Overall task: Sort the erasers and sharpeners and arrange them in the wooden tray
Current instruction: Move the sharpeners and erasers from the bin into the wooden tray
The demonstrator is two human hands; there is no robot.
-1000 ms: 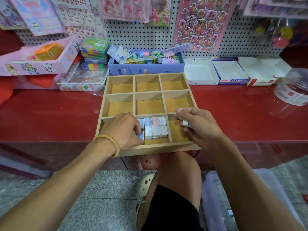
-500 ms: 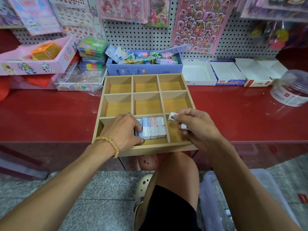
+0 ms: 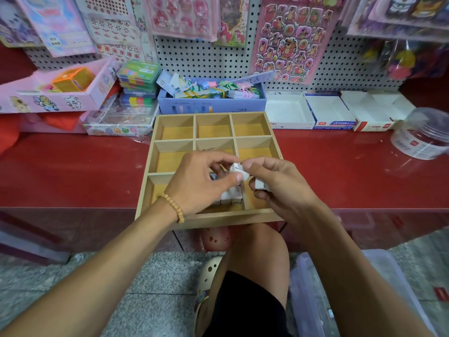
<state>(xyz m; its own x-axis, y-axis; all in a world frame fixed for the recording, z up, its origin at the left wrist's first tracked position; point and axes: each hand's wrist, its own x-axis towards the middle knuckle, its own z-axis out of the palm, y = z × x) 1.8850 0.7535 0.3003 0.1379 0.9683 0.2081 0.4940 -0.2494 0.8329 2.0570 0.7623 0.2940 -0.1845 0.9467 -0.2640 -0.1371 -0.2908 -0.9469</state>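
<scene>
A wooden tray [image 3: 257, 216] with nine compartments lies at the front edge of the red counter. Small pastel sharpeners [image 3: 232, 196] stand packed in its front middle compartment, mostly hidden by my hands. My left hand [image 3: 199, 183] hovers over that compartment and pinches a white sharpener [image 3: 237, 169] between thumb and fingertips. My right hand [image 3: 279, 184] touches the same white sharpener with its fingertips and holds a second white sharpener [image 3: 261, 184] in its curled fingers, above the front right compartment.
Behind the tray stand a blue box [image 3: 211, 107] of loose items, white cardboard boxes [image 3: 289, 113], stacked colourful cases [image 3: 138, 79] and a pink box [image 3: 58, 98]. A clear plastic jar [image 3: 422, 135] lies at the far right. My knee [image 3: 257, 242] is under the counter's edge.
My left hand has lifted off the packed sharpeners and moved right. My right hand has brought a white sharpener to it, and both now hold it between them.
</scene>
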